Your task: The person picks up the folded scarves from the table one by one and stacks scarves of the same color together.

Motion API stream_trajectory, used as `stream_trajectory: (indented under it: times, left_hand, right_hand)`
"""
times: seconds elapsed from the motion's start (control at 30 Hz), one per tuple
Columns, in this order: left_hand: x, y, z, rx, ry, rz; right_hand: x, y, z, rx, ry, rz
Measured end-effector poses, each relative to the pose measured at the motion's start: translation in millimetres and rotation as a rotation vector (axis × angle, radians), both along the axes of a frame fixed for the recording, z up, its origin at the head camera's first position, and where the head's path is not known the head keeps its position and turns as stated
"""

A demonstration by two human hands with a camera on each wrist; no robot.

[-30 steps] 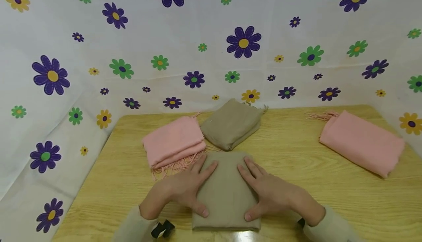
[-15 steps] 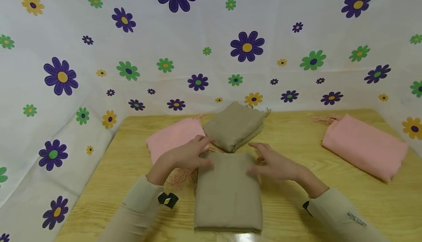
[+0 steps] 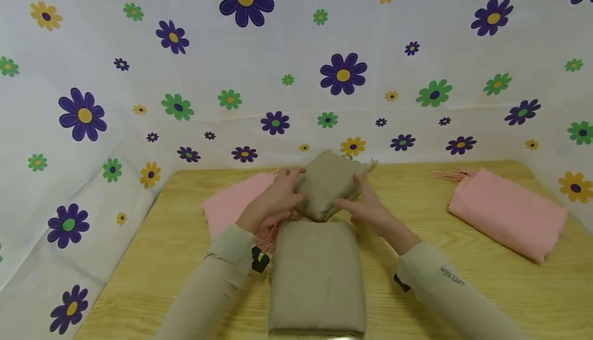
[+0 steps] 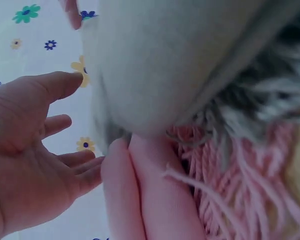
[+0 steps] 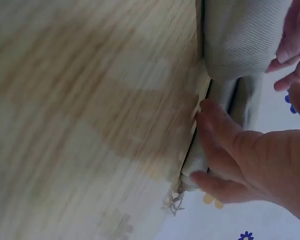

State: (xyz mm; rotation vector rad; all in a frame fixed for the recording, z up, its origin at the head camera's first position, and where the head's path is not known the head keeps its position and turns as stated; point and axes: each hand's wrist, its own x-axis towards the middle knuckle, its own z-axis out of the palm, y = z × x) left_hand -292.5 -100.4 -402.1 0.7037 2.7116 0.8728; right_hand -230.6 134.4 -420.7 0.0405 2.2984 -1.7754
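Observation:
Toward the back of the table lies a folded khaki scarf (image 3: 326, 183) with fringe at its far corner. My left hand (image 3: 280, 193) is at its left side, above the pink scarf, with fingers extended. On the other side, my right hand (image 3: 370, 209) reaches along the scarf's right edge, its fingers close to the cloth in the right wrist view. Whether either hand touches it I cannot tell. Nearer to me, a second folded khaki scarf (image 3: 317, 278) lies flat between my forearms. A folded pink scarf (image 3: 236, 196) is partly hidden behind my left hand.
Another folded pink scarf (image 3: 507, 214) lies at the right of the wooden table (image 3: 417, 191), its fringe pointing left. A white flower-patterned cloth (image 3: 273, 36) hangs behind and around the table.
Both hands have lifted off the near khaki scarf and moved forward to either side of the back khaki scarf. The scarves stay in about the same places.

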Motion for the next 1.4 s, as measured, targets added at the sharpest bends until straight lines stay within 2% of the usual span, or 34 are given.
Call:
stream_trajectory:
  times: [0.13,0.23,0.3,0.43,0.57,0.67,0.77,0.93,1.0,1.23,1.4]
  left_hand:
    - [-3.2,7.8,-2.5,-0.057,-0.043,0.036]
    - [-3.0,14.5,-4.6,-0.095,-0.084,0.038]
    - [-2.3,18.6,-5.9,-0.128,-0.089,0.033]
    - [-2.4,25.2,-9.5,-0.191,-0.059,0.026]
    - [-3.3,29.4,-12.9,-0.249,-0.045,0.01]
    - [-5.3,31.4,-13.6,-0.277,-0.044,0.007]
    - [-7.5,31.3,-14.0,-0.25,-0.063,0.023]
    - [-10.5,27.0,-16.6,-0.115,-0.127,0.076]
    - [-12.1,26.0,-18.0,-0.094,-0.133,0.08]
    - [-17.0,25.0,-21.9,-0.132,-0.097,0.052]
    - [-18.0,26.6,-19.8,-0.117,-0.116,0.065]
  right_hand:
    - [-10.0,-6.3,0.2,0.251,0.145,-0.051]
    - [-19.0,-6.0,1.4,0.443,0.239,-0.043]
    - [-25.1,-4.2,2.3,0.549,0.26,-0.006]
    - [-36.0,2.3,1.0,0.687,0.222,0.126]
    - [-41.5,8.7,-2.8,0.698,0.167,0.236]
    - [-42.4,10.1,-4.4,0.681,0.137,0.26]
    - [-43.5,6.1,-7.1,0.691,0.117,0.249]
    - [-45.5,-6.7,-12.4,0.73,0.086,0.215]
    - [-45.5,-9.5,-12.2,0.739,0.077,0.205]
    - [-43.0,-14.0,-11.7,0.796,0.065,0.163]
    - [-40.5,-26.8,-2.8,0.958,0.065,0.161]
